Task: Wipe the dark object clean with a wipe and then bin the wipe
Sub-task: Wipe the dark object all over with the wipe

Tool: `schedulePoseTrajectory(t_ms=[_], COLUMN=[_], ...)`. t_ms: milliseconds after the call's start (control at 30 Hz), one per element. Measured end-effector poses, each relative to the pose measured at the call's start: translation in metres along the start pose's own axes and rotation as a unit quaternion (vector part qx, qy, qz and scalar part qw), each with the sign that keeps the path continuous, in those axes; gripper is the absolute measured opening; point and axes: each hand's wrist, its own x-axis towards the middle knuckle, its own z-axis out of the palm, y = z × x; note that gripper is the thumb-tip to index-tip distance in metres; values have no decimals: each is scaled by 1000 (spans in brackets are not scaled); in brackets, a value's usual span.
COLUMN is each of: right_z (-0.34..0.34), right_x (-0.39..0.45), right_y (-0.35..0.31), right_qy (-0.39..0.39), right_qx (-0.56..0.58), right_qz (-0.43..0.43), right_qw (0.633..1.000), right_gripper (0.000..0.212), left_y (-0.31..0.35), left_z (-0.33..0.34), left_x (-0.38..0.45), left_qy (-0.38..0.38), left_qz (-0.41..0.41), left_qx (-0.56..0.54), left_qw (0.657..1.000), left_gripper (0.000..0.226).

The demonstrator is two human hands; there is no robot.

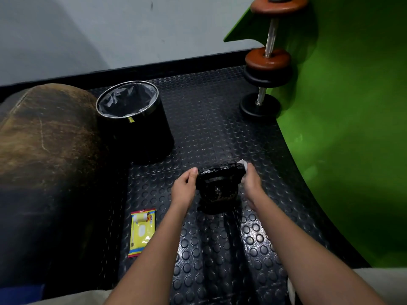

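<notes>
A green wall [352,128] curved along the right of the studded floor mat [209,128], and a worn brown cushion [44,133] sat well to the left of the kettlebell [217,188]. The black bin [134,122], lined with a clear bag, stood beyond and left of the kettlebell. A dumbbell [267,60] leaned on the wall, far behind and to the right of it. The kettlebell stood on the mat between your hands. Your left hand [184,188] gripped the left end of its handle. Your right hand [251,181] pinched a white wipe [243,164] against the handle's right end. The yellow wipe pack [142,232] lay on the mat, nearer you and left of the kettlebell.
</notes>
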Motion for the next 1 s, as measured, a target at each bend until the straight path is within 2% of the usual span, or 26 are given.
schedulePoseTrajectory(t_ms=[67,133,200,233,300,400,467,533,600,700,833,933,1000], right_z=[0,8,19,23,28,33,32,24,15,17,29,25,21], right_x=[-4,0,1,-1,-11,-21,-19,-16,-14,-15,-18,-13,-12], right_y=[-4,-3,-1,-1,3,9,15,21,29,34,28,24,19], right_qy=[-26,2,81,114,143,100,60,38,44,70,97,126,110], right_qx=[62,49,-82,-158,-276,-397,-418,-422,-408,-358,-292,-214,-139], right_qz=[65,73,-23,-93,-236,-390,-435,-448,-431,-369,-320,-247,-173], right_qw=[996,996,993,976,921,825,795,787,804,855,896,937,969], right_gripper=[43,50,49,44,40,41,38,39,44,50,49,46,47], left_y=[0,1,0,0,0,-1,-1,-2,-3,-3,-1,0,0], left_z=[0,0,0,0,1,2,1,1,1,1,1,1,1], left_x=[-1,0,0,1,4,7,7,6,5,4,5,4,3], left_qy=[-2,-3,-1,1,8,10,4,2,6,7,8,5,4], left_qz=[1,2,2,-1,-5,-3,-4,-3,-2,-1,-1,-2,0], left_qx=[-1,-1,-1,-2,-6,-10,-17,-19,-18,-7,5,6,4], left_qw=[1000,1000,1000,1000,1000,1000,1000,1000,1000,1000,1000,1000,1000], left_gripper=[42,42,42,42,41,39,39,39,38,39,41,43,43])
